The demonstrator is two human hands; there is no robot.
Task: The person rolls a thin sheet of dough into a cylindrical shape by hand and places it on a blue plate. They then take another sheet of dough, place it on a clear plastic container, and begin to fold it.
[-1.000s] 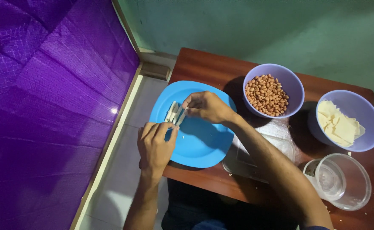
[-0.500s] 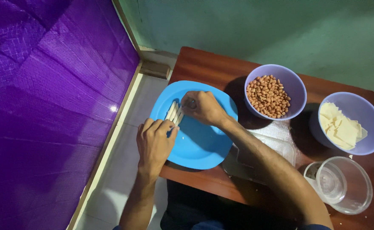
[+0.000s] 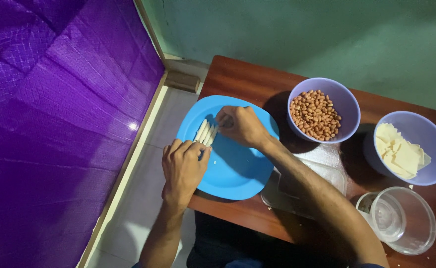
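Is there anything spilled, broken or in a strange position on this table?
Mostly no. The blue plate juts over the table's near-left edge, under the left hand, so it could tip. A few pale crumbs lie on it near the white strips that the right hand touches. Both bowls stand upright.

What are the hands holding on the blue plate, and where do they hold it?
Pale white strips lying on the blue plate. The left hand pinches their near end; the right hand touches their far end.
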